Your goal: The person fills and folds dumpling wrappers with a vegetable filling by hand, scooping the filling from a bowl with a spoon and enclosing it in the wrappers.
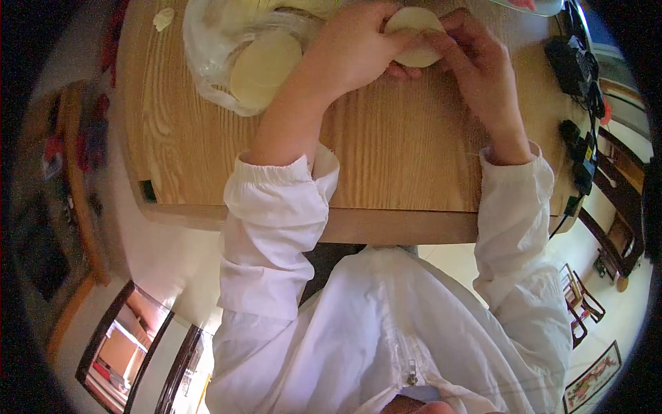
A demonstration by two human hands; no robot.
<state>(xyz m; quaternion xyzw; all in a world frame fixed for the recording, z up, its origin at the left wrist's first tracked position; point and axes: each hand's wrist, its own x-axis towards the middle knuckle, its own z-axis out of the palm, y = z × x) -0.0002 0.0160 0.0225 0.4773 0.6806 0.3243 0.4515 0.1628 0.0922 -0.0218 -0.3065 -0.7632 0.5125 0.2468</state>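
Observation:
Near the table's far side, my left hand [362, 52] and my right hand [483, 62] hold a thin, round, pale dumpling wrapper [416, 18] between them. The left thumb lies across its face, with other fingertips showing beneath its lower edge. Bent fingers of the right hand pinch its right edge. Left of my left forearm, more round wrappers [265, 69] lie in a clear plastic bag [201, 58]. My forearm partly covers that bag.
A small pale scrap [163, 19] lies at the upper left of the wooden table [400, 152]. The rim of a clear bowl [548, 7] shows at the top right. Black adapters [569, 58] and cables run along the right edge.

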